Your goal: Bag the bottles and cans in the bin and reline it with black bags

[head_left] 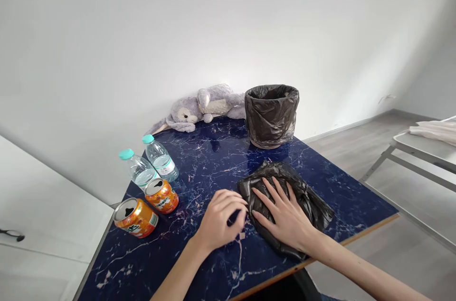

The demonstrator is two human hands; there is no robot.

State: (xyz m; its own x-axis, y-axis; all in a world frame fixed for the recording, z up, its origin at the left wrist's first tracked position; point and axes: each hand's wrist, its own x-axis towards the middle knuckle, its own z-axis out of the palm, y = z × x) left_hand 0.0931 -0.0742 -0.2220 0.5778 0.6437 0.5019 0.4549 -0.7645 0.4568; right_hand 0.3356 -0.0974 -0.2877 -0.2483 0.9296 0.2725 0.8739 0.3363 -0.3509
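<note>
My right hand (283, 218) lies flat with fingers spread on a crumpled black plastic bag (306, 192), pressing it against the blue marbled table. At the bag's left edge is my left hand (223, 220), its fingers loosely curled and a gap showing between thumb and fingers. No plastic is visible between them; whether the fingertips touch the bag is hard to make out. Behind the bag stands a round bin (272, 118) lined with black plastic folded over its rim.
Two orange drink cans (162, 196) with opened tops stand at the left, before two clear bottles (162, 158) with turquoise caps. A grey plush rabbit (199, 106) lies against the wall. The table (210, 163) has a wooden front edge; a white rack (427, 151) stands at right.
</note>
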